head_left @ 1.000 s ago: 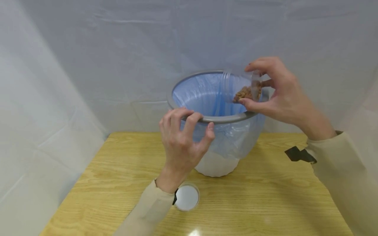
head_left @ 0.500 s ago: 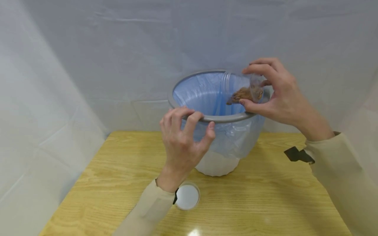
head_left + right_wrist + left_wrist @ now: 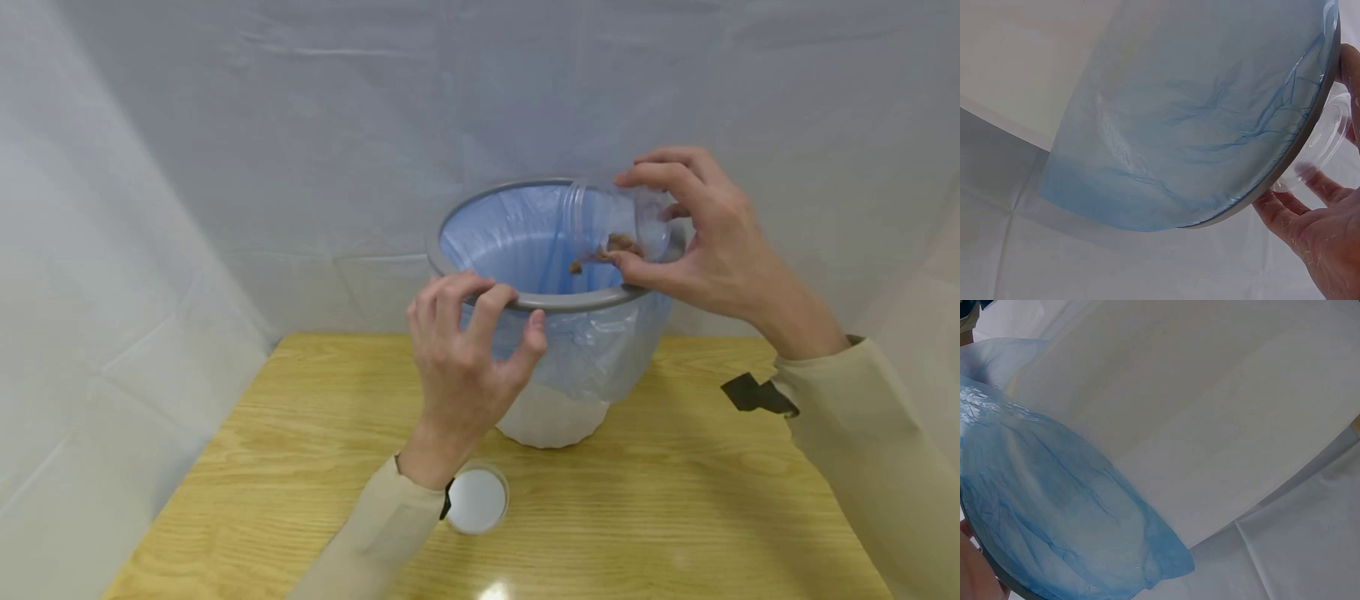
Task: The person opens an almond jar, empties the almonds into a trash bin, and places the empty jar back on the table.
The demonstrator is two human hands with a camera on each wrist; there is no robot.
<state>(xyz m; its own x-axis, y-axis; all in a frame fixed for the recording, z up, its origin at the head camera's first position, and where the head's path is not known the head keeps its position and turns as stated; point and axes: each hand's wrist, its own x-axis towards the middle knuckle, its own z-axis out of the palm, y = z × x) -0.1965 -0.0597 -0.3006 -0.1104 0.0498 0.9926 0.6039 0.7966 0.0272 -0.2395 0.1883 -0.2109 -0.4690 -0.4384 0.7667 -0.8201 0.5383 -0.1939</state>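
A clear plastic jar (image 3: pixel 588 212) lies tilted on its side over the right part of a trash can (image 3: pixel 555 421), its mouth facing left. My right hand (image 3: pixel 712 237) grips it near the base, thumb below and fingers above. A few brown pellets (image 3: pixel 622 243) sit low inside the jar, and one is by its mouth. A blue bag (image 3: pixel 510 221) lines the can and folds out over its grey rim (image 3: pixel 581 302). My left hand (image 3: pixel 468 350) holds the near left rim with fingers curled over it. In the right wrist view, the jar's base (image 3: pixel 1319 144) shows beyond the rim.
A round white lid (image 3: pixel 477 500) lies on the wooden table (image 3: pixel 637 517), in front of the can and beside my left wrist. White sheeting (image 3: pixel 337 167) hangs behind and on the left.
The brown pellets have slid out of the jar into the can, leaving only a few inside. The jar has shifted slightly under my right hand's grip. My left hand stays on the rim.
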